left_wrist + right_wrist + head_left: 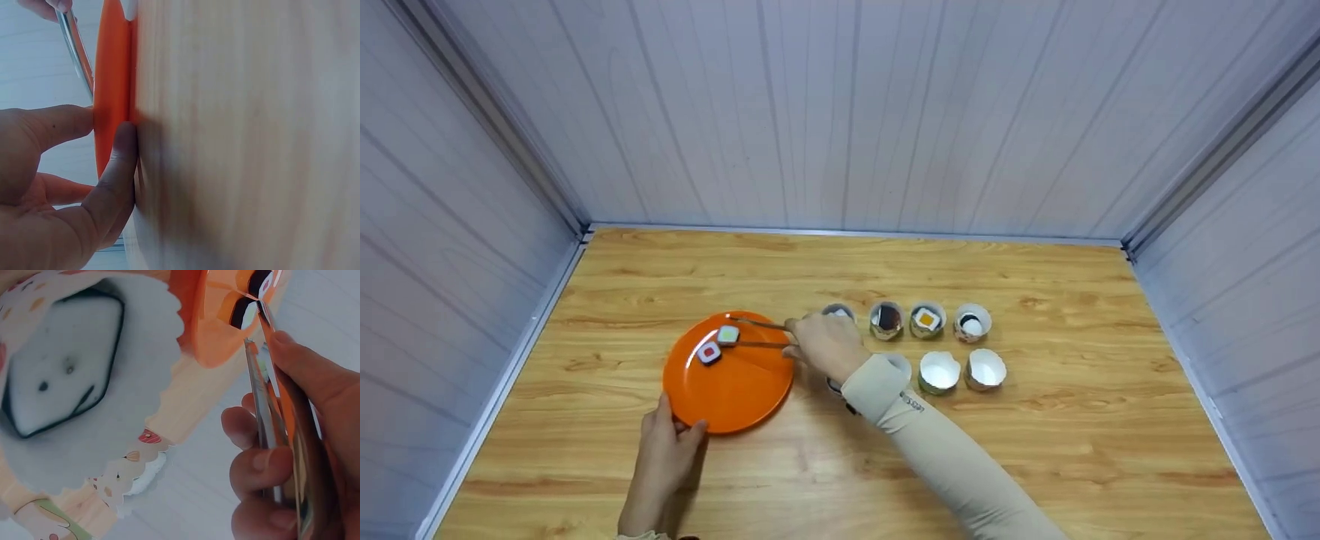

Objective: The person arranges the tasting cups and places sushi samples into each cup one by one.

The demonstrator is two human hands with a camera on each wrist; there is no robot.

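Observation:
At the rim of an orange plate (742,397), my left hand (669,439) grips the edge, fingers above and under it in the left wrist view. My right hand (829,345) holds metal tongs (260,391) that reach over the plate, their two arms spread apart. Two sushi roll pieces, white with black sides, sit on the plate. One has a green centre (727,335), and a tip of the tongs is right at it. Beside it lies the piece with a red centre (709,352).
Right of the plate stand two rows of paper cups, partly hidden by my right arm. A back-row cup (928,320) holds a yellow-centred piece; another (886,321) holds a dark one. Two front cups (939,373) show white insides. Pale panels (840,112) wall the wooden table (1072,420).

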